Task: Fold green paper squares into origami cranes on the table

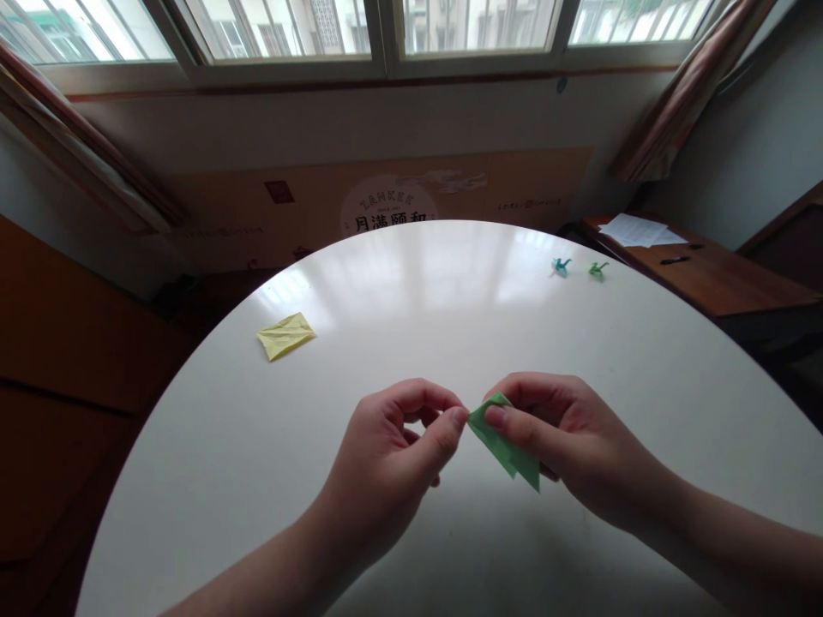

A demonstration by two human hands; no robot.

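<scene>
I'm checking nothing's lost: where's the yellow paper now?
In the head view, the yellow paper lies on the left of the white table, beyond and left of the left hand.

Behind the white table (399, 317), the panel (472, 193) is partly hidden; above the table, the right hand (572, 437) partly covers green paper (503, 444).

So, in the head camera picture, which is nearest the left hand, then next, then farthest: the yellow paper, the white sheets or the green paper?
1. Green paper: at the left hand, on its right side.
2. Yellow paper: over on the table's left.
3. White sheets: far right, on the brown desk.
</scene>
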